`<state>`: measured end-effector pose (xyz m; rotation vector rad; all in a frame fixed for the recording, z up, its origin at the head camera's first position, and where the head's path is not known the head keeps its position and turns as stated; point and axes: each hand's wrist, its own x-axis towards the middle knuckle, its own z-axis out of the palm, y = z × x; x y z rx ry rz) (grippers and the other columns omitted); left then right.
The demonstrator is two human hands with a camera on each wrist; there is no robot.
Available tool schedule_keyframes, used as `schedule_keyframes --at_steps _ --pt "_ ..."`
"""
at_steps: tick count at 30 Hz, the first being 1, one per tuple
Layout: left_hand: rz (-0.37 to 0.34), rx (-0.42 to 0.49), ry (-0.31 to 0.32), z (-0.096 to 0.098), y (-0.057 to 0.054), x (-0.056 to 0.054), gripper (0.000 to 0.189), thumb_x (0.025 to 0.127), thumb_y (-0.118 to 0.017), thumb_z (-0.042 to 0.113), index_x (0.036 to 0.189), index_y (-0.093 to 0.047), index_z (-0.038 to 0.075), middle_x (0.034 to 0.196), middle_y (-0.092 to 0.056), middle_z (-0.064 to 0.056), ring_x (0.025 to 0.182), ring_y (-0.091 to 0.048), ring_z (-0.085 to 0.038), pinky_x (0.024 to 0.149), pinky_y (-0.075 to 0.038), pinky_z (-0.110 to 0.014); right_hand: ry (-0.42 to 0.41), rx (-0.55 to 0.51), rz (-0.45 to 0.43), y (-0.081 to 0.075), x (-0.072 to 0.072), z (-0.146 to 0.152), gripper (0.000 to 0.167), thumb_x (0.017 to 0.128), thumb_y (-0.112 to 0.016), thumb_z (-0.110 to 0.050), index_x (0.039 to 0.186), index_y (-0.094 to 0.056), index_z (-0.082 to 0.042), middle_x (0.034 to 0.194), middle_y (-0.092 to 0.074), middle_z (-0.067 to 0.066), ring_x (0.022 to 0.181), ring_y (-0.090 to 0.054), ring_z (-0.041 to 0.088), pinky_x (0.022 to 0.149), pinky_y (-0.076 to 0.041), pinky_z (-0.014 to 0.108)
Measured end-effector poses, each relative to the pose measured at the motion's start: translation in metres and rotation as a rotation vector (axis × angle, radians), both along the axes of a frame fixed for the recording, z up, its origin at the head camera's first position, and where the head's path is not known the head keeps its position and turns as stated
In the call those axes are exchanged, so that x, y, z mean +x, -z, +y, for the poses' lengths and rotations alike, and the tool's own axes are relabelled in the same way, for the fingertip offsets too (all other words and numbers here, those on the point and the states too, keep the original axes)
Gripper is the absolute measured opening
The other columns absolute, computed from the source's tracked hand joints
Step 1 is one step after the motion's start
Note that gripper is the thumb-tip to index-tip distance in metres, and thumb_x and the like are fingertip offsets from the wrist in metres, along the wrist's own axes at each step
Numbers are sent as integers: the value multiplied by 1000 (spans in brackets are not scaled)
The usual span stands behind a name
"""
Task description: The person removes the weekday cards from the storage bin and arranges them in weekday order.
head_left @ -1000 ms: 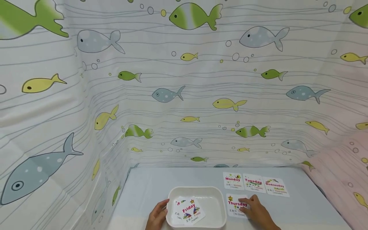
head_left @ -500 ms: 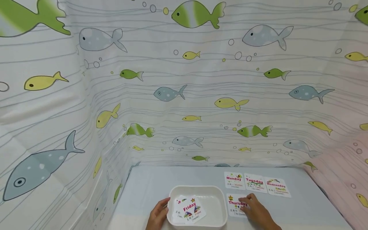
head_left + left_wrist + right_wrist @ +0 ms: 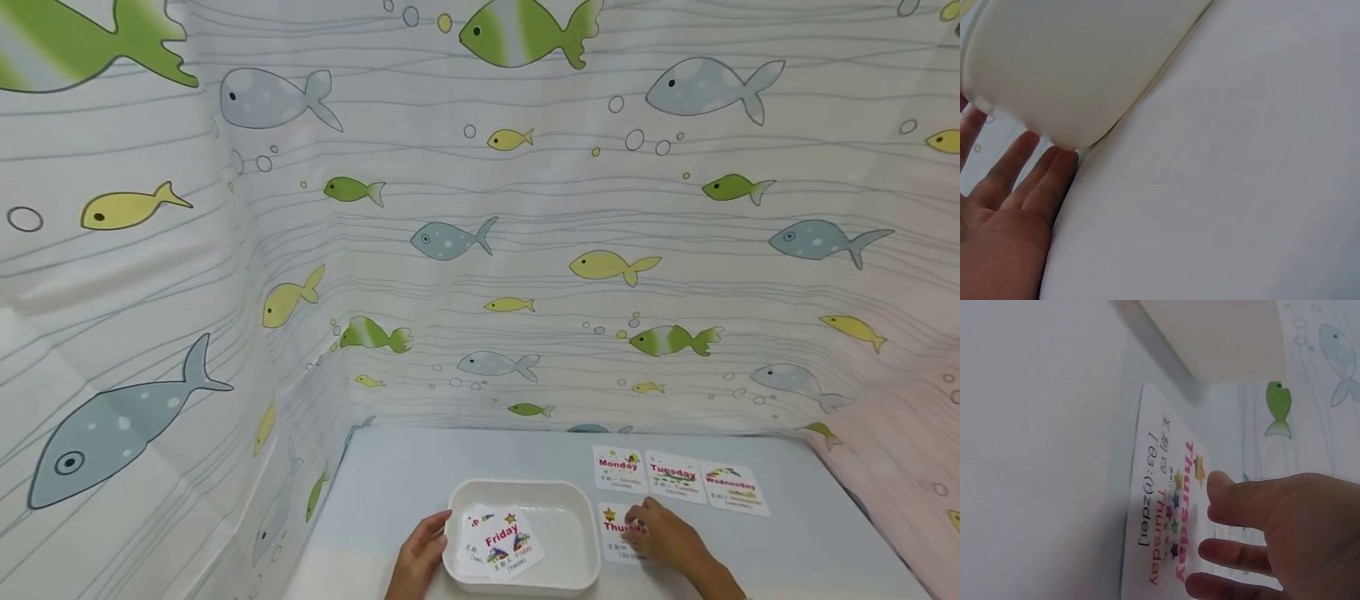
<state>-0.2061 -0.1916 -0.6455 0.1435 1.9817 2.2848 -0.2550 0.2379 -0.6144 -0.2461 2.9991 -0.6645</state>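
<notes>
In the head view a white plastic tray [image 3: 573,533] stands at the front of the table. Inside it lies a Friday card [image 3: 513,550], overlapping another card [image 3: 471,560] whose word is mostly covered. My left hand [image 3: 420,554] is at the tray's left end; in the left wrist view its extended fingers [image 3: 1050,181] reach the tray's outer wall. To the right of the tray, a Thursday card [image 3: 617,550] lies flat, partly hidden under my right hand [image 3: 667,537]. Seen from the right wrist, the thumb and fingers are spread loosely along that card's edge, pinching nothing.
Behind the Thursday card, the Monday [image 3: 619,471], Tuesday [image 3: 677,479] and Wednesday [image 3: 733,489] cards form a row. The pale table [image 3: 420,458] is enclosed at the back and sides by a fish-patterned curtain [image 3: 540,192].
My right hand has shifted a little over the Thursday card and covers more of its word. The head view has turned slightly left. Tray, cards and left hand keep their places.
</notes>
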Motion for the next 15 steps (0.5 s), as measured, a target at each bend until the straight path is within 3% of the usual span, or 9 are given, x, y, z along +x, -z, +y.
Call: schedule_keyframes --at_steps 6,9,15 --pt "-5 -3 12 -2 3 2 56 103 -52 20 148 -35 -9 155 -32 -33 142 -44 -33 103 -49 -23 37 -77 41 -20 -1 -17 10 89 -74 -21 98 -71 -16 83 -61 -8 70 -54 5 62 -50 26" --pt "-13 -4 7 -2 5 1 54 103 -52 19 148 -36 -7 155 -33 -32 143 -41 -36 103 -48 -22 10 -147 73 -35 -3 -34 12 91 -72 -20 102 -71 -15 82 -62 -10 67 -53 3 58 -48 22" --pt "-3 9 -2 0 6 0 54 102 -53 19 147 -37 -7 155 -34 -31 143 -41 -36 102 -48 -20 -226 -265 64 -55 -14 -63 16 93 -70 -21 107 -72 -14 84 -65 -11 67 -53 -1 56 -49 20"
